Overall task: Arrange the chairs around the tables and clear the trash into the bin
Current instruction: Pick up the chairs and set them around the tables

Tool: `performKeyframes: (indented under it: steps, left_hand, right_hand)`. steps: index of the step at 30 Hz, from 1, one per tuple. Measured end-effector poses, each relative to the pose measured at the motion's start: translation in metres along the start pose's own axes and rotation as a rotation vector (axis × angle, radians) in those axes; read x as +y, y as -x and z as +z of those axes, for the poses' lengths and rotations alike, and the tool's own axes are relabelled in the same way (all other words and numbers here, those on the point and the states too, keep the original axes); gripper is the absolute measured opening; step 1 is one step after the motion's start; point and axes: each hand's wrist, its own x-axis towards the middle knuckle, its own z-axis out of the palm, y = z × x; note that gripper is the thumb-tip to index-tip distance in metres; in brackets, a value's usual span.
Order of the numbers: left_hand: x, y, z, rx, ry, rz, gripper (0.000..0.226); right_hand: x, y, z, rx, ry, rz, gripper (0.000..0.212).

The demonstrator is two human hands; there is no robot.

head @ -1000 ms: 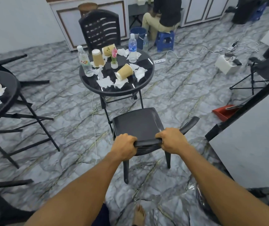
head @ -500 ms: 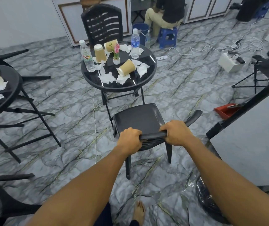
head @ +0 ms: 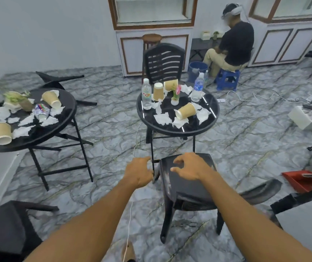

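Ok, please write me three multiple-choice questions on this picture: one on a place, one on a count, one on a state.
1. Where does the small white pot with a pink flower stand?
A. on the middle round black glass-topped table
B. on the floor
C. on a blue plastic stool

2. How many brown paper cups are on that table?
A. one
B. three
C. five

3. How is the brown paper cup nearest the black plastic chair?
A. upright
B. upside down
C. lying on its side

Answers:
1 A, the pot stands near the middle of the tabletop.
2 B, one is upside down, one lies behind it and one lies in front.
3 C, its open mouth faces sideways.
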Motion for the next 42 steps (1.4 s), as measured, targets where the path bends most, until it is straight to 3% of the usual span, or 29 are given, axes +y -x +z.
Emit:
performKeyframes:
  steps: [14, 24, 31, 42]
  left_hand:
    - [-0.171, -0.099, -0.159, 0.074, -0.038, -0.142, 0.061]
    - [-0.234, -0.215, -0.198, 0.038, 0.024, -0.222, 0.062]
    - [-0.259, -0.336, -0.257, 0.068, 0.055, -0.315, 0.066]
    - [-0.298, -0.506, -0.337, 0.14, 0.113, -0.298, 0.062]
  right_hand:
    - [-0.195, -0.207, -0.003, -0.053, 0.122, -0.178, 0.051]
    - [-0.244, -0.367, -0.01, -0.13, 0.155, -0.241, 0.049]
    - [-0.274, -0.51, -0.056, -0.165, 0.17, -0.305, 0.048]
    - [-0.32, -0.69, -0.111, -0.181, 0.219, -0.349, 0.049]
